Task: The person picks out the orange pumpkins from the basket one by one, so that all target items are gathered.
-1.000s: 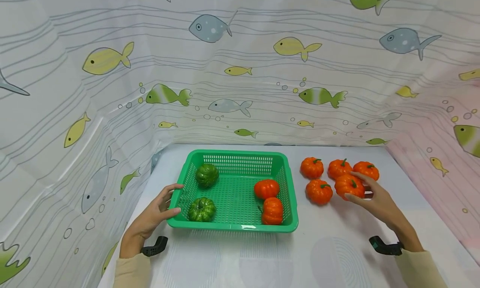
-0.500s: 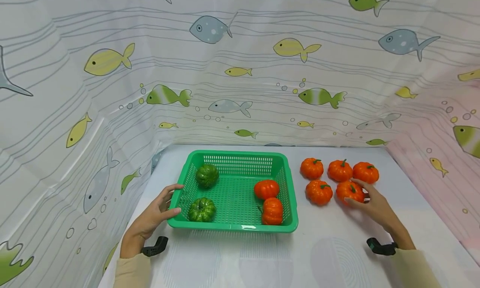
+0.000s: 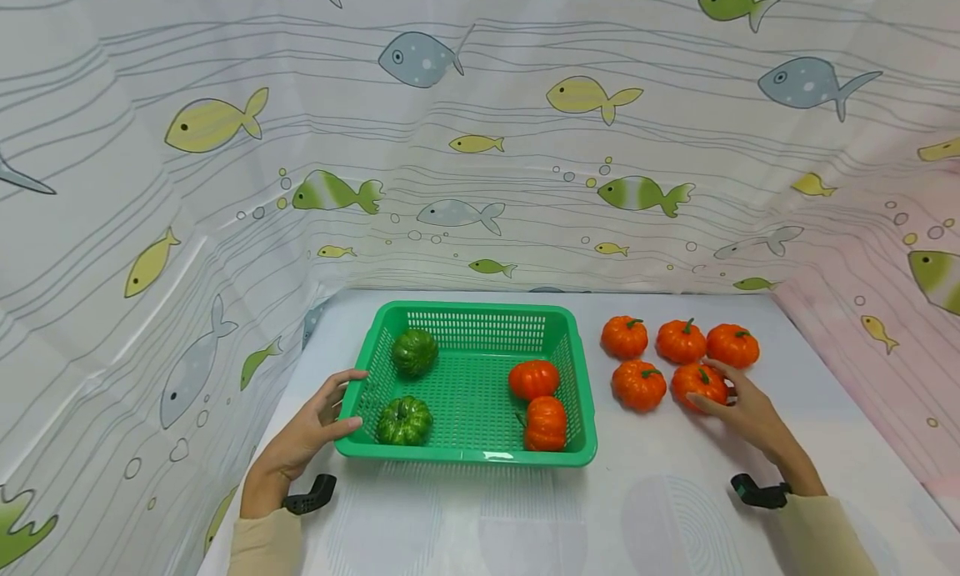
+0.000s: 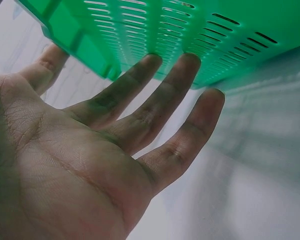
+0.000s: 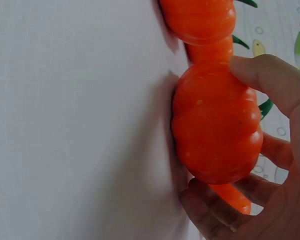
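Note:
My right hand [image 3: 752, 412] is around a small orange pumpkin [image 3: 698, 387] that sits upright on the table. In the right wrist view, the thumb lies against this pumpkin [image 5: 217, 130] and the fingers bend round its far side. At the basket's left side is my left hand [image 3: 303, 433], its fingers extended and spread. The left wrist view shows its fingertips [image 4: 187, 62] at the slotted wall of the green basket [image 4: 230, 37]; whether they all touch cannot be made out. Inside the basket [image 3: 465, 454] are two green pumpkins [image 3: 405, 420] on the left and two orange ones [image 3: 545, 424] on the right.
Several more orange pumpkins [image 3: 639, 385] stand on the table right of the basket, close to the held one. The white table [image 3: 600, 518] meets a fish-patterned curtain [image 3: 487, 176] at the back and sides.
My right hand has lowered its orange pumpkin to the table, in front of the back row, and drawn slightly nearer. The left hand and basket have stayed in place.

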Demonstrator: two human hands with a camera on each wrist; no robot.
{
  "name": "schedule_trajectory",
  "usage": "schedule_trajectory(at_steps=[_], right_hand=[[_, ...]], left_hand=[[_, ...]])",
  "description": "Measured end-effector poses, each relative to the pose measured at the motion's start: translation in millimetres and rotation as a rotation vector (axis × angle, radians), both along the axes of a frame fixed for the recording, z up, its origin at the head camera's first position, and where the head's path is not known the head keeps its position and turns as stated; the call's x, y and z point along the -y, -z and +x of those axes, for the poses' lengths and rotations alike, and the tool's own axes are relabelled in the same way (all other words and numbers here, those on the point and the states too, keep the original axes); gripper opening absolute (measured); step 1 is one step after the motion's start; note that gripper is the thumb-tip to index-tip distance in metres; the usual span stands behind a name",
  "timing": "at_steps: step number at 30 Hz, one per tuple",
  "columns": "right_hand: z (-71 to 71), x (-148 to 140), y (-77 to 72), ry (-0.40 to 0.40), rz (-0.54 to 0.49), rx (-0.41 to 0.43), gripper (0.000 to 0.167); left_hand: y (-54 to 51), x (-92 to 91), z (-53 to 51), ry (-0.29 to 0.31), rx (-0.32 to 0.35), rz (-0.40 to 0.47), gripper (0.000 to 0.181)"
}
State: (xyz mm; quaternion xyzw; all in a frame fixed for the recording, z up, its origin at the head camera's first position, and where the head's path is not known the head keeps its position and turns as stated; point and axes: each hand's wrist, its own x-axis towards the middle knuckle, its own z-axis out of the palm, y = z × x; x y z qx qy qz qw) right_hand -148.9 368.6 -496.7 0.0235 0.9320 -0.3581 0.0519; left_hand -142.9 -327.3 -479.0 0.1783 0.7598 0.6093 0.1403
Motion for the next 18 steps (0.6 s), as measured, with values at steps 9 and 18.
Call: schedule_trajectory(at_steps=[9, 18], right_hand=[[-6.1, 3, -23.9, -0.035, 0.022, -0.200, 0.078], [-11.4, 26, -62.5, -0.068, 0.057, -0.256, 0.073]], left_hand=[[2.2, 1.4, -0.5, 0.004, -0.005, 0.000, 0.067], [1.5, 0.7, -0.8, 0.009, -0.009, 0.003, 0.067]])
